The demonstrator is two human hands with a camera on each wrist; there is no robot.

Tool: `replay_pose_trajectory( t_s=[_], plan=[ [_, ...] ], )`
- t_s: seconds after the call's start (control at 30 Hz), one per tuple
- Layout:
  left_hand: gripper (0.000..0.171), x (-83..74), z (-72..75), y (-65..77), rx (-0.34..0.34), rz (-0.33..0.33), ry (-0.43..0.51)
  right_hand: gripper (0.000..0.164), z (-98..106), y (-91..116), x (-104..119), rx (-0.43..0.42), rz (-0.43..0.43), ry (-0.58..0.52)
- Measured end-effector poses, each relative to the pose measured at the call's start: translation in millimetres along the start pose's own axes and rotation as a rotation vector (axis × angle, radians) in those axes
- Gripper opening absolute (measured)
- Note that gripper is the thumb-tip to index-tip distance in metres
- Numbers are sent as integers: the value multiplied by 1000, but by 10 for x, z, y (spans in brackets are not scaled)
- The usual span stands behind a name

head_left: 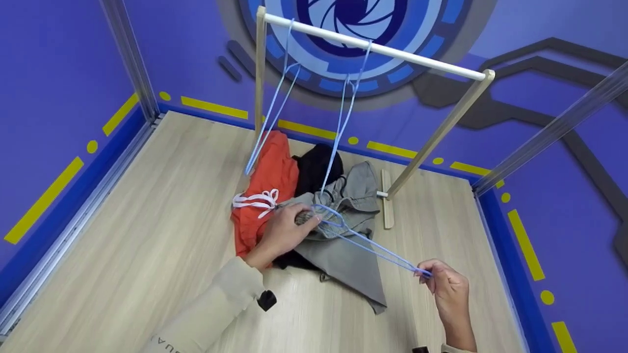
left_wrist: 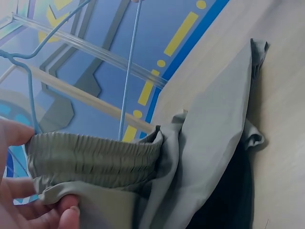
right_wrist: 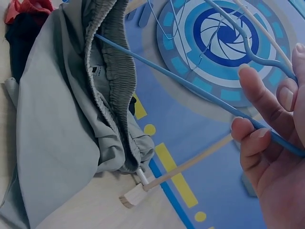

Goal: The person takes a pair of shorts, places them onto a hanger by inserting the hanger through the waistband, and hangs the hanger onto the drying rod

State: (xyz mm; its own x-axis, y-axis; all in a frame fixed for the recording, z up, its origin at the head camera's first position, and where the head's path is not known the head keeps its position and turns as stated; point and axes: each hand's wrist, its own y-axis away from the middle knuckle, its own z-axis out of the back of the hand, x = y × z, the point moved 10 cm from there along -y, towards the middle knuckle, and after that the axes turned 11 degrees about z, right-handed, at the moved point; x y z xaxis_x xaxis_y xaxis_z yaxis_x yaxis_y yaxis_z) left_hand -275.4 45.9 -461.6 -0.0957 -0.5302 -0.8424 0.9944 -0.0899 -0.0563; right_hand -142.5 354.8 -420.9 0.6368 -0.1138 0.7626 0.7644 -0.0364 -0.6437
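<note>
The person's left hand [head_left: 284, 229] grips the grey garment [head_left: 351, 264] at its gathered waistband [left_wrist: 95, 155], fingers curled on it near one end of the opening; the right hand [head_left: 447, 289] holds one end of a blue hanger [right_wrist: 181, 80], the thin bar passing between its bent fingers; the hanger slants across the front of the grey garment from the right hand toward the left, and in the right wrist view its far end runs inside the waistband; the grey garment lies on the pale wooden table [head_left: 196, 171], its waist raised and facing the hanger, one leg spread toward the person; beside it on the left lies an orange garment [head_left: 267, 171] with a white drawstring [head_left: 255, 200] tied in loops, and a black garment [head_left: 319, 166] shows between and behind the two; over the clothes stands a rack with a white rod [head_left: 417, 58] on wooden posts [head_left: 441, 130]; from the rod hang two more blue hangers, a left one [head_left: 249, 168] with its lower end by the orange garment, and a right one [head_left: 336, 139] reaching down to the grey garment; a beige sleeve [head_left: 216, 299] covers the left forearm; behind, blue-purple walls [head_left: 59, 73] carry yellow dashes and dots.
</note>
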Motion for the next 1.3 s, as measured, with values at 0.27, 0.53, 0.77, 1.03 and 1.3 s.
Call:
replay_pose_trajectory(
  t_s=[0.27, 0.53, 0.77, 1.03, 1.3],
  plan=[
    [43, -44, -138, 75, 154, -102, -129, 46, 103, 15, -8, -64, -28, -32],
    [44, -178, -158, 147, 170, -185, -168, 39, 40, 23, 12, -12, -4, -17],
    [45, -263, -159, 172, 131, -228, -188, 39, 91, 33, -22, -25, -8, 15],
    [27, -231, -140, 192, 52, -224, -257, 42, 8, -16, 70, 21, 43, -3],
    [23, -325, -125, 216, 16, -312, -265, 43, 61, -35, 55, 15, 55, 13]
  ],
)
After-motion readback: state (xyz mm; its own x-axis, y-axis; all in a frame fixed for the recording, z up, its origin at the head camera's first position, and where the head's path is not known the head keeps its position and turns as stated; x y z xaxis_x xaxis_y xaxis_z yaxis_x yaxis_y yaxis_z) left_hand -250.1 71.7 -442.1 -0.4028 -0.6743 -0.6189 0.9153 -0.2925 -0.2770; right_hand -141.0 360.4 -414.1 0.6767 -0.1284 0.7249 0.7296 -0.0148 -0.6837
